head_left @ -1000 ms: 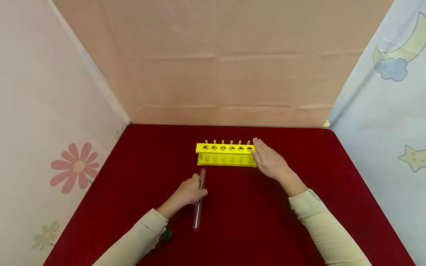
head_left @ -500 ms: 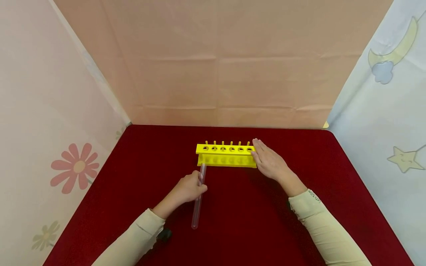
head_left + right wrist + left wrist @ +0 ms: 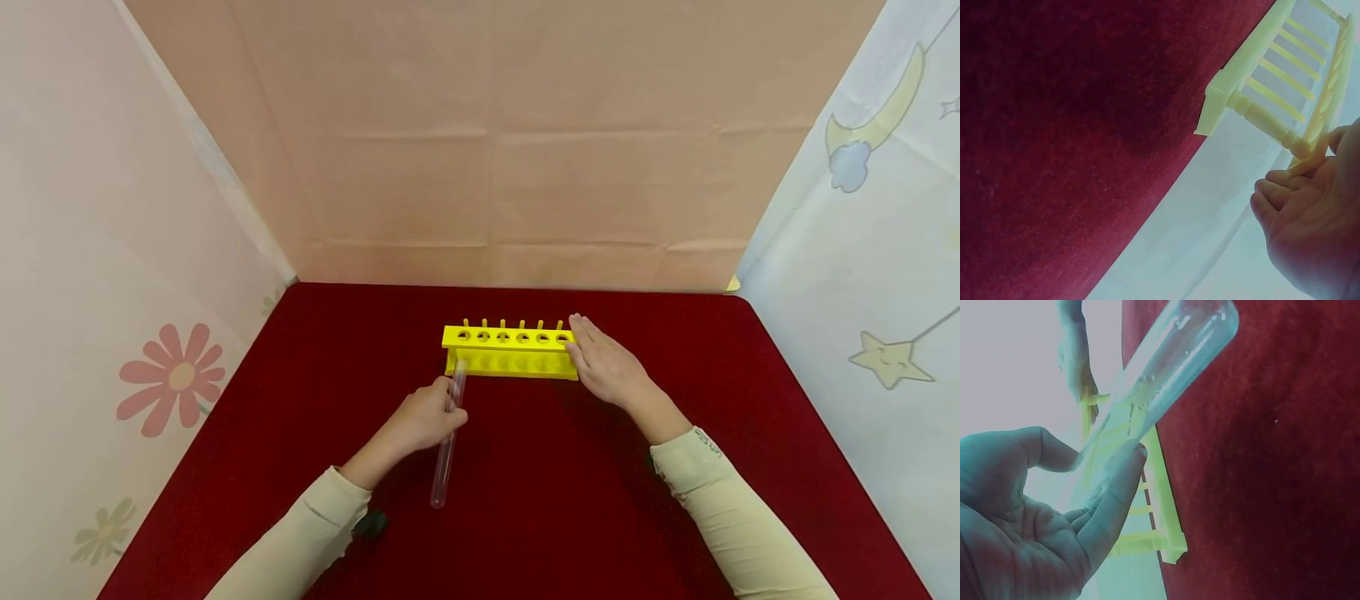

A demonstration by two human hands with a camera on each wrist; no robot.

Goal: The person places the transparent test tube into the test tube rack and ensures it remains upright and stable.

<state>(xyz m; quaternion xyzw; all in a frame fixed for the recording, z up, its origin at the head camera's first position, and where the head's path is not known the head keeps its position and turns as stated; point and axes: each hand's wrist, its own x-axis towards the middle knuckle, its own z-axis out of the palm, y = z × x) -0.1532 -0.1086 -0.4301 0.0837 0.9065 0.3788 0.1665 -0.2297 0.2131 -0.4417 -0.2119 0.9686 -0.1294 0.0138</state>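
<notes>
My left hand [image 3: 426, 415] pinches a clear test tube [image 3: 444, 467] between thumb and fingers. The tube is tilted; its rounded end points toward me, its other end overlaps the front left of the yellow test tube rack [image 3: 510, 337]. Whether they touch I cannot tell. The left wrist view shows the tube [image 3: 1179, 356] crossing the fingers in front of the rack [image 3: 1169, 506]. My right hand [image 3: 611, 362] lies with straight fingers against the rack's right end. In the right wrist view, the right hand's [image 3: 1316, 212] thumb and fingers touch the rack's top plate [image 3: 1319, 128].
The dark red table [image 3: 540, 492] runs back to a peach backdrop [image 3: 487, 167]. Side walls bear printed flowers [image 3: 178, 377] on the left and a moon and star [image 3: 891, 360] on the right. Upright pegs line the rack's rear, behind its row of holes.
My left hand has moved slightly forward with the test tube, whose far end now overlaps the rack's front left. The right hand and the rack have stayed put.
</notes>
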